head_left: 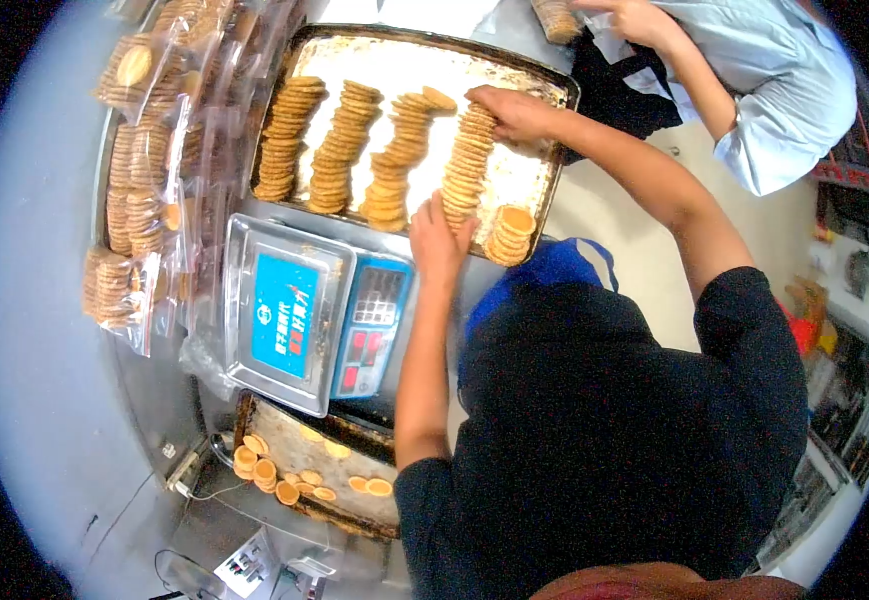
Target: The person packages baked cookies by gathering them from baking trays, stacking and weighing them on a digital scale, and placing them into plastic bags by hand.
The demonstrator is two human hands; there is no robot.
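A row of round golden biscuits point(467, 158) stands on edge on a large baking tray point(405, 38). My right hand point(517, 112) is closed around the far end of this row. At the near end, my left hand point(440, 237) presses its fingers against the biscuits. Three more rows lie to the left on the tray: a leftmost row point(288, 138), a second row point(345, 147) and a third row point(400, 160), whose top biscuit leans out. A short stack point(511, 236) sits at the near right corner, beside my left hand.
A digital scale point(290, 310) with a steel pan stands beside the tray. Bagged biscuits point(140, 185) line the left side. A second tray point(300, 415) holds scattered biscuits. At the upper right, a co-worker in a light blue sleeve point(790, 110) reaches toward a biscuit bag point(556, 20).
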